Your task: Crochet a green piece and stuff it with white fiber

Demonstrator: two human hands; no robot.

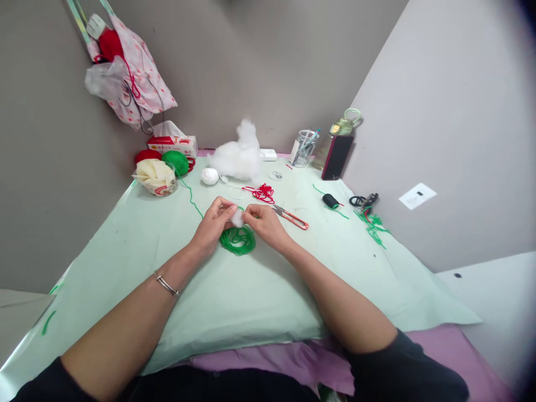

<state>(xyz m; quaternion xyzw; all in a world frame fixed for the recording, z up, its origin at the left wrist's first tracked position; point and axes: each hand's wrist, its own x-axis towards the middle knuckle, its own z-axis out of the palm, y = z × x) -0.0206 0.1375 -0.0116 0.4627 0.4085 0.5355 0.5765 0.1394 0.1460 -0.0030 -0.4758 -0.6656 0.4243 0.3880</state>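
Between my two hands is a small tuft of white stuffing [237,218], with a bit of green showing at its upper edge. My left hand [216,220] pinches it from the left, thumb on top. From the right, my right hand [260,219] has its fingertips closed at the tuft's edge. Just below them a loose coil of green yarn [238,241] lies on the table. A green strand runs from the green yarn ball [176,162] toward my left hand. Orange-handled thread snips [292,217] lie right of my right hand.
A heap of white stuffing [237,155], a white yarn ball [210,176] and tangled red yarn [263,193] lie beyond my hands. Left stand a tub [156,180] and a tissue box [189,146]. Right are a cup of pens [304,149], a phone [337,157] and a black thread spool [330,201].
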